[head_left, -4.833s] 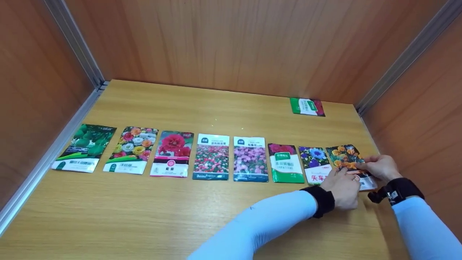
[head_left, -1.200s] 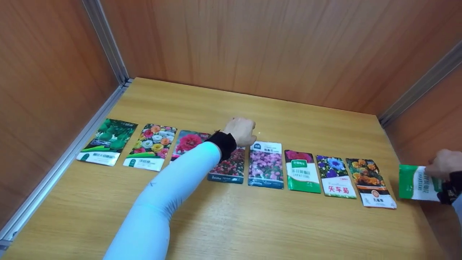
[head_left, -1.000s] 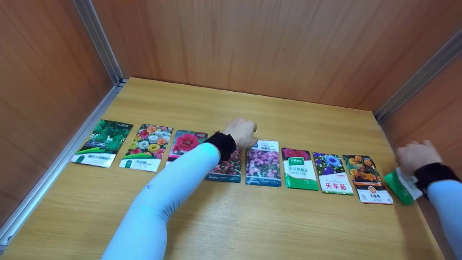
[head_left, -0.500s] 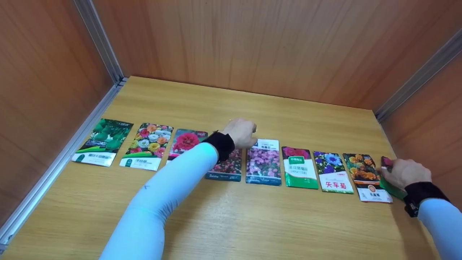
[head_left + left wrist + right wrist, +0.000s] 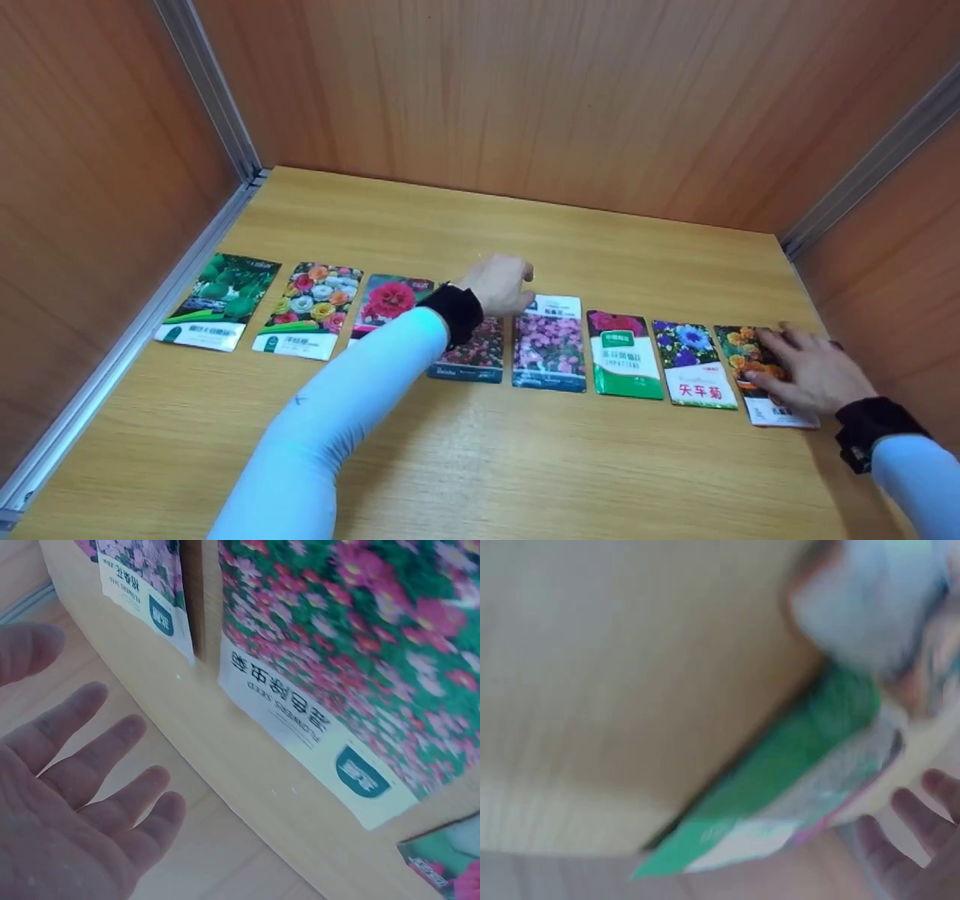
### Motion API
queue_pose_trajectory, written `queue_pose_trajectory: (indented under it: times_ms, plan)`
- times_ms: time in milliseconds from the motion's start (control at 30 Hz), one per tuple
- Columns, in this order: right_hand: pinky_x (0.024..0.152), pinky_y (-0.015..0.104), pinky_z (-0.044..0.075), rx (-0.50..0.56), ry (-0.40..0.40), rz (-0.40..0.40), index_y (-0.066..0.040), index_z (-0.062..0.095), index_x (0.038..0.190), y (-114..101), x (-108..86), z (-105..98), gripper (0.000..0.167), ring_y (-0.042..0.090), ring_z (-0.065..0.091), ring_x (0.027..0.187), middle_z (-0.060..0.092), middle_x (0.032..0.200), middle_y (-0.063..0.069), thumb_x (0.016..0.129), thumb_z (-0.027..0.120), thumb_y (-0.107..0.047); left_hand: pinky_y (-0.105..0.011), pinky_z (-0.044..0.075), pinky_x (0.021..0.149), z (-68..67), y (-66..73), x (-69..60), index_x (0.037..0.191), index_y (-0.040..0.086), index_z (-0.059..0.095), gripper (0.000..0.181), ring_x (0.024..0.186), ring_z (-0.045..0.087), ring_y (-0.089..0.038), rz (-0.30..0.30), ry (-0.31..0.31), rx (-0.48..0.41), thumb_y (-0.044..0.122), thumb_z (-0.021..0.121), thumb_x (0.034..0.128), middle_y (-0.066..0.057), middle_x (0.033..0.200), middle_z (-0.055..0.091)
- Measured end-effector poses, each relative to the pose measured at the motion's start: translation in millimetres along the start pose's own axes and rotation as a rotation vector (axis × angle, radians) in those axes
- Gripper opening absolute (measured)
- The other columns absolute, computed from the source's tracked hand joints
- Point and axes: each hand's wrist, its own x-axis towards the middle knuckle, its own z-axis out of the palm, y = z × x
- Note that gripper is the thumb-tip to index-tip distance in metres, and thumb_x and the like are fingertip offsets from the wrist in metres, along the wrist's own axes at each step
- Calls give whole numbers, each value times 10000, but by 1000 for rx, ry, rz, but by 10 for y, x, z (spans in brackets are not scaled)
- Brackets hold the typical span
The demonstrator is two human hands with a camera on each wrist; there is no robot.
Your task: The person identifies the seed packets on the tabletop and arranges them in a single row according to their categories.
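Several flower seed packets lie in a row across the table. My left hand [image 5: 496, 285] hovers above the red-and-pink daisy seed packet [image 5: 360, 667], fingers loosely extended and holding nothing in the left wrist view. To its right lies a pink-flower seed packet [image 5: 549, 349]. At the row's right end, my right hand [image 5: 821, 371] spreads its fingers over the marigold seed packet [image 5: 761, 412], partly covering it; contact cannot be told. A green-and-white seed packet [image 5: 765, 772] lies by the table's edge in the blurred right wrist view; in the head view the right hand mostly hides it.
Left of the left hand lie a red-flower packet [image 5: 394, 300], a mixed-flower packet [image 5: 307, 311] and a green packet [image 5: 217, 300]. An impatiens packet [image 5: 626, 356] and a cornflower packet [image 5: 694, 364] lie farther right. Wooden panels [image 5: 495, 90] enclose the table [image 5: 480, 465].
My right hand has brought the green-and-white packet in from the far right to beside the marigold packet, then released it and spread leftward over the marigold packet. The left hand has stayed put this last second.
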Motion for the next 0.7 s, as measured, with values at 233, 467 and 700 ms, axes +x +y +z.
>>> queue_pose_trajectory:
  times_ms: [233, 467, 700]
  plan:
    - [1007, 796, 393, 3, 3, 9, 40, 464, 1538, -106, 11, 69, 878, 640, 422, 1296, 432, 1454, 414, 1003, 599, -643, -450, 557, 1002, -84, -170, -93, 1328, 73, 719, 392, 1157, 698, -293, -32, 81, -19, 322, 670, 1030, -119, 1287, 746]
    - [1046, 819, 337, 33, -58, 73, 148, 330, 1562, -127, 81, -88, 995, 679, 357, 1337, 349, 1505, 470, 1029, 514, -672, -457, 561, 1002, -226, -484, -212, 1330, 72, 719, 398, 1170, 696, -314, -100, 192, -9, 316, 650, 1023, -140, 1267, 750]
    - [1062, 837, 273, 106, 78, 86, 157, 316, 1561, -309, 278, -403, 897, 695, 337, 1332, 343, 1496, 498, 1076, 488, -578, -486, 544, 1023, -359, -876, -367, 1347, 66, 703, 426, 1223, 668, -363, -239, 318, 73, 329, 634, 1018, -157, 1317, 725]
